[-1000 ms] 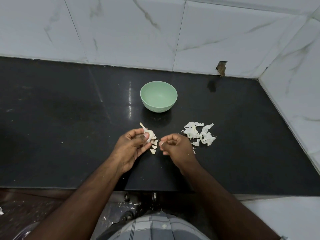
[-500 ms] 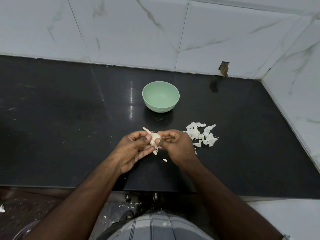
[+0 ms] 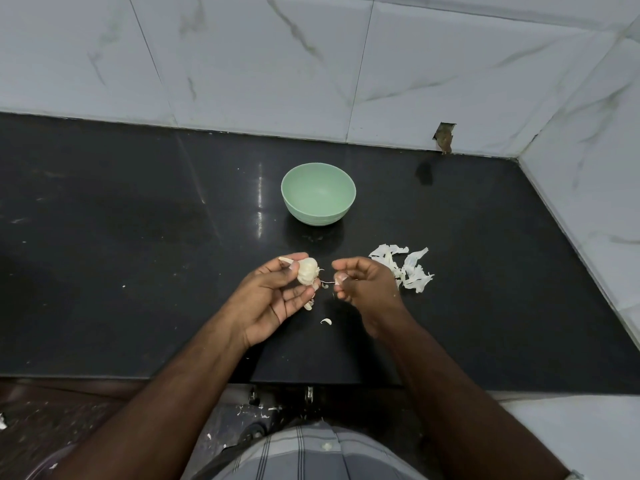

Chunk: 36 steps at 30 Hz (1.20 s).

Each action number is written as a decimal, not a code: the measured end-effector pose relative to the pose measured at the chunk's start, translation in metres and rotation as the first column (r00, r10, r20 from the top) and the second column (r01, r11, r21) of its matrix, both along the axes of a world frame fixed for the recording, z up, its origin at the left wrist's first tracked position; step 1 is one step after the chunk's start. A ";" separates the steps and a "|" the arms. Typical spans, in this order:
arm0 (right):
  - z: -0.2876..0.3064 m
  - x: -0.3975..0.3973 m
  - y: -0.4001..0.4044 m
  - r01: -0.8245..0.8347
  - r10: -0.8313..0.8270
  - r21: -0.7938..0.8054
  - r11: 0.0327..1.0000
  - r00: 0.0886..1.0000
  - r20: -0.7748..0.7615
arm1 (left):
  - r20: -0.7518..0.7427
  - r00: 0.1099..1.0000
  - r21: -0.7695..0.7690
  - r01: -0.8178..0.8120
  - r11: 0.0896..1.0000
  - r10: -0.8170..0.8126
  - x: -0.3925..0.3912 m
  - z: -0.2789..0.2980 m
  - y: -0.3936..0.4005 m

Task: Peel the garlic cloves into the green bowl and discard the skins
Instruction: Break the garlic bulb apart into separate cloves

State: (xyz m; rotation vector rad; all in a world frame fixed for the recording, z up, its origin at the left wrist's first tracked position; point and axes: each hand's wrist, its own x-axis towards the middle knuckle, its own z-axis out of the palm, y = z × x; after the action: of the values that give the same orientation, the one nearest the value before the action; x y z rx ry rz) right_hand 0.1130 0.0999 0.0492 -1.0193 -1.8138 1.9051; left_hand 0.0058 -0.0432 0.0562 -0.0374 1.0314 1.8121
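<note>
A black, shiny surface fills the middle of the view, with bright spots of light on it. Behind it stands a wall of white tiles with thin grey lines like marble. The wall turns a corner on the right side. Low down on the wall, right where it meets the surface, there is a small brown hole. At the bottom is checked cloth, grey with dark lines.

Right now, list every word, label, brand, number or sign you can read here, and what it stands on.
None: no readable text in this view.
The green bowl is plain, without label or mark.
The garlic bulb, the pile of skins, the black counter and the marble wall tiles carry no writing.
</note>
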 end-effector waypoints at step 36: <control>0.011 -0.006 -0.009 -0.270 0.219 0.300 0.915 0.957 0.192 | -0.383 0.922 -0.182 -0.013 0.983 -0.059 0.011 -0.005 0.006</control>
State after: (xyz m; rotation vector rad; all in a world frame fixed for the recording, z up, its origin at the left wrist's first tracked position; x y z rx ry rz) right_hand 0.1067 0.0907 0.0600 -0.8785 -2.3470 1.6103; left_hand 0.0166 -0.0367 0.0509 0.2317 1.4689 1.7362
